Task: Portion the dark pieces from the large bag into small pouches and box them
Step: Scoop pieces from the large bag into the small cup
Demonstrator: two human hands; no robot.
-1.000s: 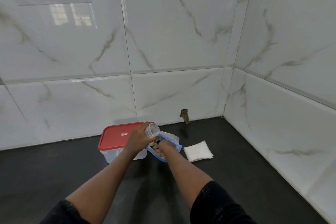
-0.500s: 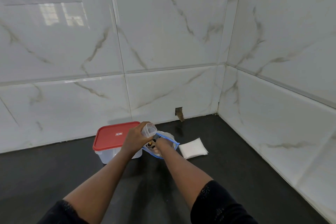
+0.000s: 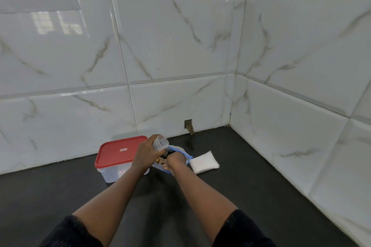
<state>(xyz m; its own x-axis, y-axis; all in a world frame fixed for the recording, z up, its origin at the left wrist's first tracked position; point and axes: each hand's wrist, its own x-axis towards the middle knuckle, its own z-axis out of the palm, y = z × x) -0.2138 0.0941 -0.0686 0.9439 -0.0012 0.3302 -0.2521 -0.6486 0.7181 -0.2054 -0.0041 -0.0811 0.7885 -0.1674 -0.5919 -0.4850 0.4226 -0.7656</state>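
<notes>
A small clear pouch [image 3: 160,143] is gripped in the left hand [image 3: 147,153] and held just above the large bag [image 3: 181,149], whose blue-edged mouth is spread open on the dark counter [image 3: 251,176]. The right hand [image 3: 175,160] is set into that mouth among the dark pieces [image 3: 162,159]; its fingers are hidden, so its grip cannot be told. At 9 o'clock from the bag, the red-lidded box [image 3: 120,150] is seen closed, with small red labels on lid and wall, too small to be read. At 3 o'clock, a stack of white pouches [image 3: 204,162] is laid.
</notes>
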